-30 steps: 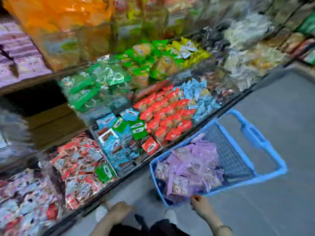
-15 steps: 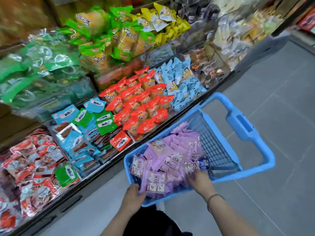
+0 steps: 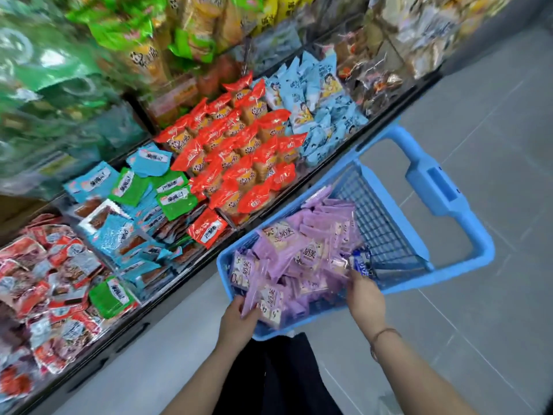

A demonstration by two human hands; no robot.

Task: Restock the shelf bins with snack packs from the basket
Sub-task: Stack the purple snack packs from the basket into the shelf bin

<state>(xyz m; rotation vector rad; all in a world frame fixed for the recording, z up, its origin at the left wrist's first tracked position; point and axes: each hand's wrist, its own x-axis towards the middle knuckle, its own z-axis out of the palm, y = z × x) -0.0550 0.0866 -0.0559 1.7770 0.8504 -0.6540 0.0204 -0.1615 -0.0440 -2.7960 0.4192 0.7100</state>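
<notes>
Purple snack packs [image 3: 299, 253] lie heaped in the near end of the blue plastic basket [image 3: 449, 275], which sits on the grey floor [image 3: 493, 121] just beside the low shelf bins, its handle [image 3: 440, 187] pointing away from you. Your left hand [image 3: 236, 322] is at the basket's near left corner, thumb laid over one purple pack and pinching it against the fingers below. Your right hand [image 3: 366, 296], with a thin bracelet [image 3: 384, 336] on its wrist, reaches into the right side of the heap; its fingertips are buried under the wrappers, so you cannot tell whether it has closed on anything. A single blue-and-white pack [image 3: 362, 262] lies just beyond that hand, at the edge of the purple pile. The far half of the basket shows bare mesh. Along the shelf to your left, the bin nearest the basket holds red-orange packs [image 3: 239, 151], with pale blue packs [image 3: 317, 109] in the bin beyond it. Closer to you come teal and green flat packs [image 3: 134, 205], then a bin of red-and-white packs [image 3: 45, 280]. The upper shelf is too blurred to name its goods.
</notes>
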